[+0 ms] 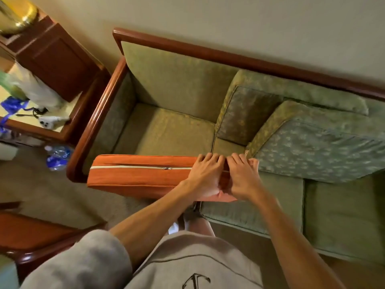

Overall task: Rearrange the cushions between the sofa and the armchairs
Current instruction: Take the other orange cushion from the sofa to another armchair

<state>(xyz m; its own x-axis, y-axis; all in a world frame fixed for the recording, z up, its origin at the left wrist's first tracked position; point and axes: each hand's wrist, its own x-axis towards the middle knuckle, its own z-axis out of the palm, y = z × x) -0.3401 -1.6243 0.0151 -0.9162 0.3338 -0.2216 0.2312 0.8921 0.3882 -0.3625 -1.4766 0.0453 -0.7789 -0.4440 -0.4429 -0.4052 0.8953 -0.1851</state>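
Now orange cushion (141, 174) stands on edge at sofa (260, 207) front edge, near left arm; left hand (205, 176) and right hand (242, 176) curl over right end, steadying it for lowering onto seat.

Grey short-sleeved shirt (187, 265), black emblem (195, 281)

Living room, sofa (250, 113), side table (68, 130), carpet (41, 195)

Zippered cushion (141, 174) at sofa (166, 130) front, side table (52, 59) left
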